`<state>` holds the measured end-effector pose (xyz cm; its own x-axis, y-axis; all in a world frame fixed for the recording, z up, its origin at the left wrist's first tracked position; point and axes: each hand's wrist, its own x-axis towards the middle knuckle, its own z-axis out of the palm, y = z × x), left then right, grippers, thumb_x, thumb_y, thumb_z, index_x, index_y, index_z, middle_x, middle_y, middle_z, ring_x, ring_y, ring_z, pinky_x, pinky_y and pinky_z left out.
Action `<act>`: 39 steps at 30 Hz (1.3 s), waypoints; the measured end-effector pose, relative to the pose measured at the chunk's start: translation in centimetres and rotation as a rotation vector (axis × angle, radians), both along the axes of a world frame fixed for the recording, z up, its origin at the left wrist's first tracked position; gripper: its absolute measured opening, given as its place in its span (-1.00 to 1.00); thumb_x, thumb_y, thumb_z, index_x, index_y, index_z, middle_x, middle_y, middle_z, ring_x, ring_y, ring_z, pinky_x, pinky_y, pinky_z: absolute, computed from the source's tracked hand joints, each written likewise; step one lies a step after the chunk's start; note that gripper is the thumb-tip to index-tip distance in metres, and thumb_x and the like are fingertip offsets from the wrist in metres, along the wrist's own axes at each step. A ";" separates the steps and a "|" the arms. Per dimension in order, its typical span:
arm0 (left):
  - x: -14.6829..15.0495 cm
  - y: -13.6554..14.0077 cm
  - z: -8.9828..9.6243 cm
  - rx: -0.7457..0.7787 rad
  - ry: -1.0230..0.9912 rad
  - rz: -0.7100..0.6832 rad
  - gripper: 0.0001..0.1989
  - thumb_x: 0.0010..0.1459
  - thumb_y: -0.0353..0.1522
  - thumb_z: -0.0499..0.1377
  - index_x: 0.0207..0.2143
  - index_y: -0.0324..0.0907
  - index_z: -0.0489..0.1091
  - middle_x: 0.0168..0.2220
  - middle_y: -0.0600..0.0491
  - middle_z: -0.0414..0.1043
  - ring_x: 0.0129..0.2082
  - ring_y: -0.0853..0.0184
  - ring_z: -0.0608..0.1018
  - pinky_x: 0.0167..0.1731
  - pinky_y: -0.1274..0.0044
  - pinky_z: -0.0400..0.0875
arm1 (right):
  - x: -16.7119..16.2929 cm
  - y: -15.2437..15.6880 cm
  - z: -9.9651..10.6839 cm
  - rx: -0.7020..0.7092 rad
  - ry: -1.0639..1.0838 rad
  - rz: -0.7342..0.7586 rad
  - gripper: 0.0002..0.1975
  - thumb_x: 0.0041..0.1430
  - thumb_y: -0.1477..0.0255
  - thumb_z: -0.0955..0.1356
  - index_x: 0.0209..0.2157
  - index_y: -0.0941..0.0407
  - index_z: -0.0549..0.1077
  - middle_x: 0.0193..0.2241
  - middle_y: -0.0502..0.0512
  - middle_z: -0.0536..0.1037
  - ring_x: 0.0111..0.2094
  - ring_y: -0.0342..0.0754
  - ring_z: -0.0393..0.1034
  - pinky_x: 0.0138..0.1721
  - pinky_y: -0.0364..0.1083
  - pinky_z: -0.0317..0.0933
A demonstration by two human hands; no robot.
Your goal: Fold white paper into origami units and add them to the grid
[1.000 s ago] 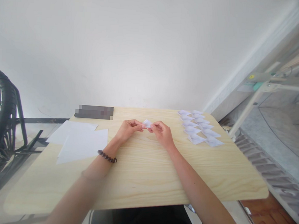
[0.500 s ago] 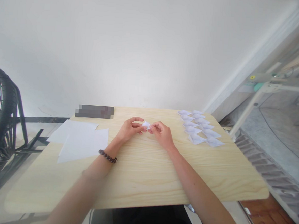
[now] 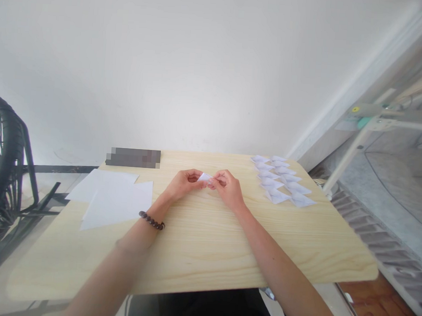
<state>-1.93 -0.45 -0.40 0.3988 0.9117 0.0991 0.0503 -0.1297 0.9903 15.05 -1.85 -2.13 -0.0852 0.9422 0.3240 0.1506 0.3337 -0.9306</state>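
A small folded piece of white paper (image 3: 205, 177) is held over the middle of the wooden table (image 3: 197, 248). My left hand (image 3: 185, 183) pinches its left side between thumb and fingers. On the other side, my right hand (image 3: 228, 185) grips the right end with thumb and forefinger. My fingers cover part of the paper, so its full shape is hidden. To the right, two columns of folded white paper pieces (image 3: 276, 196) lie on the tabletop, each with pointed ends.
Flat white paper sheets (image 3: 121, 204) overlap on the table's left side. Behind them is a blurred-out dark object (image 3: 133, 158). A dark woven chair (image 3: 8, 129) stands at the left, and a white metal frame (image 3: 356, 144) at the right. The wall (image 3: 210, 71) rises behind the table.
My left fingers have closed in around the paper, and the paper has turned a little in my grip. My right hand has shifted slightly. The other papers lie as before.
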 end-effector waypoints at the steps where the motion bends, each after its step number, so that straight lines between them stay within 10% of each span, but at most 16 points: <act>1: 0.0 0.0 0.0 -0.002 0.012 -0.011 -0.65 -0.15 -0.24 0.26 -0.30 -0.27 0.41 -0.34 -0.01 0.48 -0.37 0.33 0.49 -0.30 0.48 0.34 | 0.0 0.0 0.0 0.001 -0.022 -0.006 -0.81 0.00 0.29 0.31 -0.39 0.10 0.26 -0.49 0.01 0.53 -0.50 -0.11 0.46 -0.44 -0.13 0.35; 13: -0.5 0.5 -0.2 0.079 0.022 0.005 -0.72 -0.11 -0.27 0.24 -0.37 -0.30 0.43 -0.47 0.04 0.44 -0.48 0.41 0.42 -0.40 0.55 0.31 | 0.4 -0.3 0.7 0.098 -0.431 0.017 -0.66 0.12 0.24 0.20 -0.53 0.15 0.41 -0.65 -0.03 0.44 -0.63 -0.23 0.24 -0.56 -0.24 0.08; 30: -0.3 -0.2 0.4 0.021 0.153 0.000 -0.66 -0.02 -0.15 0.14 -0.38 -0.27 0.46 -0.49 0.03 0.47 -0.49 0.35 0.48 -0.45 0.56 0.37 | 0.6 -0.5 1.3 0.023 -0.373 0.088 -0.62 0.12 0.27 0.18 -0.65 0.16 0.35 -0.74 -0.09 0.24 -0.67 -0.25 0.07 -0.58 -0.23 -0.03; 35: 0.2 -0.5 0.8 0.336 0.120 0.049 -0.53 -0.06 -0.22 0.21 -0.08 -0.17 0.31 -0.07 -0.10 0.36 -0.20 0.26 0.48 -0.25 0.44 0.41 | 0.7 -0.2 1.1 -0.097 -0.180 0.027 -0.62 0.09 0.26 0.18 -0.70 0.15 0.25 -0.77 -0.11 0.14 -0.70 -0.24 0.00 -0.61 -0.21 -0.07; 39: 0.2 -0.5 1.0 0.677 0.244 0.051 -0.74 -0.04 -0.30 0.22 -0.24 -0.15 0.42 -0.05 -0.07 0.35 -0.07 0.25 0.41 -0.06 0.38 0.30 | 1.0 -0.2 1.3 -0.137 -0.106 0.045 -0.62 0.09 0.24 0.18 -0.70 0.14 0.20 -0.76 -0.11 0.12 -0.70 -0.25 -0.02 -0.63 -0.20 -0.09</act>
<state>-1.71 -0.95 0.65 0.4404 0.6997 0.5626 0.2823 -0.7027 0.6531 16.00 -2.01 -0.85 -0.1547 0.9714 0.1802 0.2382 0.2137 -0.9474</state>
